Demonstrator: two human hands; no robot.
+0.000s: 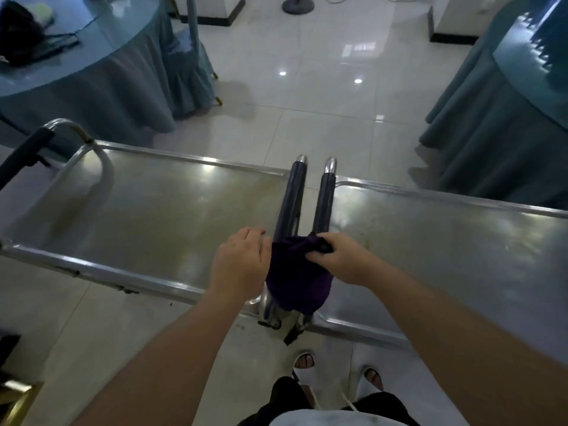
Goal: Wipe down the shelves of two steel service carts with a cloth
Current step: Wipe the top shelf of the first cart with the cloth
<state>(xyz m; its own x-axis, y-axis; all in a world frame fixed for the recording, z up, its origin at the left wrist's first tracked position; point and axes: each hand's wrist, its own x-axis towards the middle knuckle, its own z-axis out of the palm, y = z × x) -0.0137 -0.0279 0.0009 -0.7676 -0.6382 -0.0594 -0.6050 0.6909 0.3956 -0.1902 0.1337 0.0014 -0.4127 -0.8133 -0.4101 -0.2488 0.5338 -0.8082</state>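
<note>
Two carts [172, 210] abut; right hand [341, 259] pinches the cloth [295, 278] draped over their handles [290, 204]; left hand [239, 265], fingers straight, touches it.

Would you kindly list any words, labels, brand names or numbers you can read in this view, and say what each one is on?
None can be read.
The left cart and the right cart show bare steel with no label.
The purple cloth, gripped by the right hand beside the left hand, carries no print.
The dark item on the round table at the upper left is too blurred to tell.
</note>
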